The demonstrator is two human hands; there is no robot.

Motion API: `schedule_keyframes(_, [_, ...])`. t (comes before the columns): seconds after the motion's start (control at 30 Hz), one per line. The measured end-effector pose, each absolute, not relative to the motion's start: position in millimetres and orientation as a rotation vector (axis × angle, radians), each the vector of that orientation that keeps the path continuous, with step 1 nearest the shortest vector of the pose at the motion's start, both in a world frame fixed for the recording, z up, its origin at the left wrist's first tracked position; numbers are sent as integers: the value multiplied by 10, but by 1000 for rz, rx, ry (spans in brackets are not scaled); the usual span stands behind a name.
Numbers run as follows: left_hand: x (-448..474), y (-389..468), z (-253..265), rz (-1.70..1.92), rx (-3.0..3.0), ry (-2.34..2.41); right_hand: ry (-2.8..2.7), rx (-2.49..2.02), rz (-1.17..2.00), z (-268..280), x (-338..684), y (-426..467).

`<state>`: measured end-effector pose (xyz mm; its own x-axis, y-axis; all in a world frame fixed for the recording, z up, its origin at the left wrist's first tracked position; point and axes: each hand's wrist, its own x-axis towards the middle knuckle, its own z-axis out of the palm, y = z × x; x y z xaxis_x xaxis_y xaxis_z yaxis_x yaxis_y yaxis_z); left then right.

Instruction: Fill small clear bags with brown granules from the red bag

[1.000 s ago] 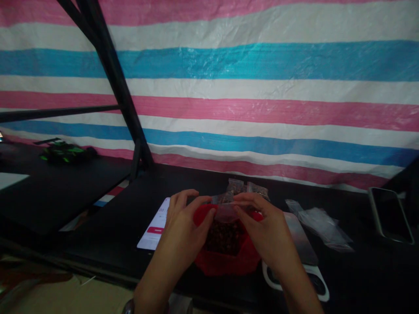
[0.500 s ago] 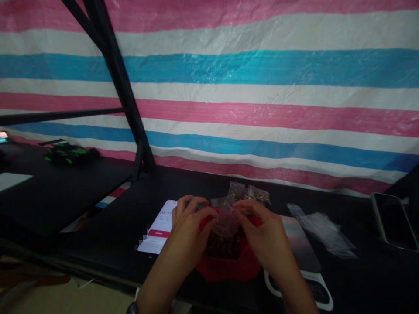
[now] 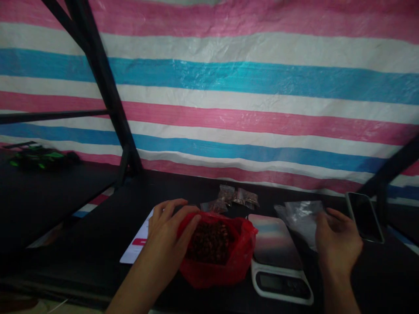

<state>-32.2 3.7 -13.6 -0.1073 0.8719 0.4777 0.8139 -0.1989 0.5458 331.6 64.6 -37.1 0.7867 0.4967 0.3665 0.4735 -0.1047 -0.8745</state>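
A red plastic bag (image 3: 216, 274) stands open on the black table, its mouth folded back around many small dark brown pieces (image 3: 211, 242). My left hand (image 3: 170, 226) is at the bag's left rim, the rim between thumb and fingers. Out to the right, my right hand (image 3: 338, 237) is closed on the edge of a clear plastic bag (image 3: 303, 218) among other clear bags; its fingertips are partly hidden. Between the red bag and my right hand lies a kitchen scale (image 3: 278, 244) with a metal plate and a dark display.
Several small filled clear bags (image 3: 240, 196) lie behind the red bag. A phone with a lit white screen (image 3: 132, 248) sits left, partly under my left hand. A dark phone (image 3: 364, 217) lies far right. A green-black toy car (image 3: 41, 157) and a black frame post (image 3: 108, 96) are left.
Both hands were together over the red bag with a small clear bag between them. My right hand has moved right to the clear bags; my left has settled on the red bag's rim.
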Motion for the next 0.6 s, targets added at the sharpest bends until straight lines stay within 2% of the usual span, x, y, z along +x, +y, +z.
schedule_keyframes(0.1, [-324,35,-154,1262,2074,1913,-940,-1986,-156,-527,3619,613])
schedule_keyframes(0.23, [-276,38,-164,1299,2093,1919,-1078,-1920,-406,-520,3629,586])
schedule_keyframes(0.3, [-256,31,-150,1299,2096,1923,-1234,-1939,-348,-507,3564,610])
schedule_keyframes(0.43, [-258,-1,-108,1265,2083,1900,-1363,-2148,-38,-487,3481,694])
schedule_keyframes(0.6, [-263,-30,-84,1261,2062,1889,-1355,-2002,-145,-239,3337,872])
